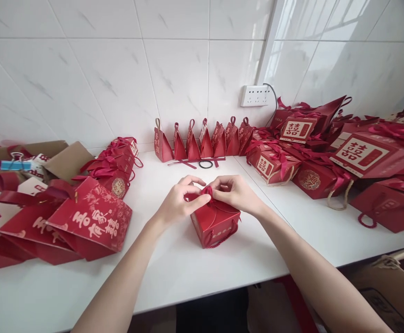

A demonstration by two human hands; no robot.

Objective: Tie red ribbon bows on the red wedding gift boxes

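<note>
A small red gift box (213, 223) with a cord handle stands on the white table (174, 273) in front of me. At its top sits a red ribbon (207, 191). My left hand (180, 201) pinches the ribbon from the left, fingers closed. From the right, my right hand (235, 192) pinches the same ribbon with its fingers pressed together. Both hands meet above the box's folded top flaps.
Flat red bags (91, 222) lie piled at the left. A row of small red pyramid boxes (202, 141) lines the tiled wall, with a black ring (205, 164) before them. Finished red boxes (327, 148) crowd the right. A wall socket (256, 95) hangs above. Cardboard box (389, 291) below right.
</note>
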